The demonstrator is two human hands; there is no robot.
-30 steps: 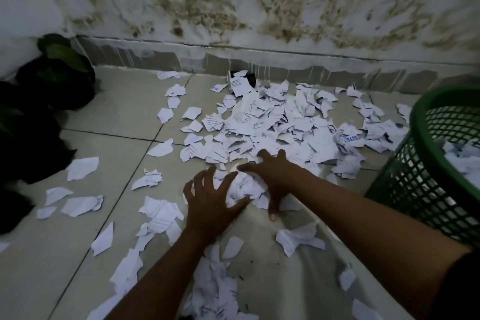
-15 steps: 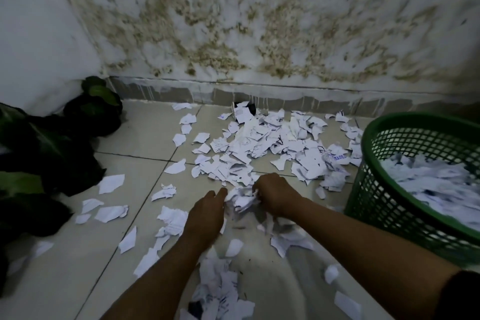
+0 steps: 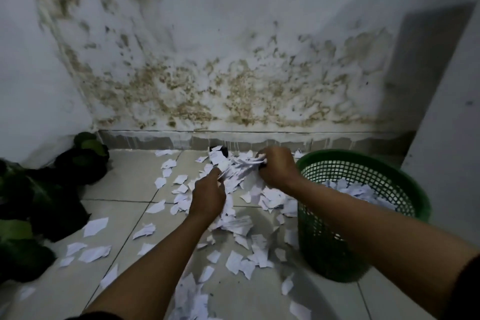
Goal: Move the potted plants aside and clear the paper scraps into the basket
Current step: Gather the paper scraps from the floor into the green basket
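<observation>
Both my hands clamp one bunch of paper scraps [image 3: 240, 167] held up off the floor: left hand [image 3: 207, 196] grips its near end, right hand [image 3: 276, 167] the far end, just beside the basket [image 3: 405, 171] rim w/ scraps inside. Potted plants [image 3: 39, 197] sit well left.

Left hand [image 3: 207, 196] and right hand [image 3: 276, 167] grip a bundle of paper scraps [image 3: 237, 167] above the littered floor [image 3: 124, 184], just beside the green basket [image 3: 405, 176].
</observation>
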